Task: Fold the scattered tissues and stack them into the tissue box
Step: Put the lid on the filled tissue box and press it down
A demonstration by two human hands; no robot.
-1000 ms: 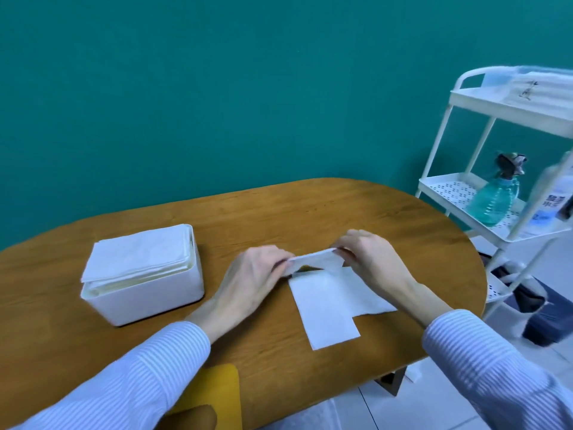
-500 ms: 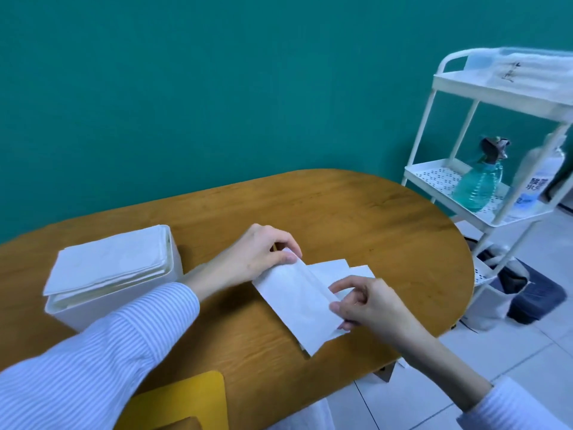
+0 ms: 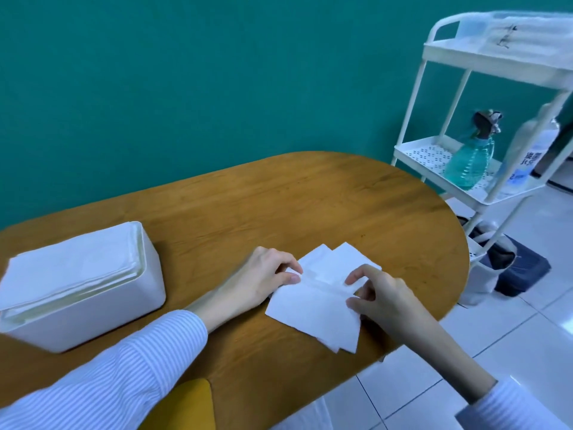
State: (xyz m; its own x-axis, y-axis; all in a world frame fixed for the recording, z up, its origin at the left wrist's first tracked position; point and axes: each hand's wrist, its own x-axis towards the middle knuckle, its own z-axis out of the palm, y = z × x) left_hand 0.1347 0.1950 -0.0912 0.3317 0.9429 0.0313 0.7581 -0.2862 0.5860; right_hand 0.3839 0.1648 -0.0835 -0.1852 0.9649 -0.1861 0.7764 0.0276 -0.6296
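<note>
Both hands are pinching the top tissue (image 3: 313, 308) on the table (image 3: 341, 197): the left hand (image 3: 263, 280) at its left edge, the right hand (image 3: 379, 294) at its right. It is lying over more loose sheets (image 3: 338, 259), well apart from the tissue box (image 3: 93, 308), so a careless pull is likely dragging them along or creasing the fold crooked.

You have one view only, from the camera on your head: it looks forward and down across the table (image 3: 310, 197) toward the green wall (image 3: 217, 72), close above the near edge, cart (image 3: 465, 150) at right
</note>
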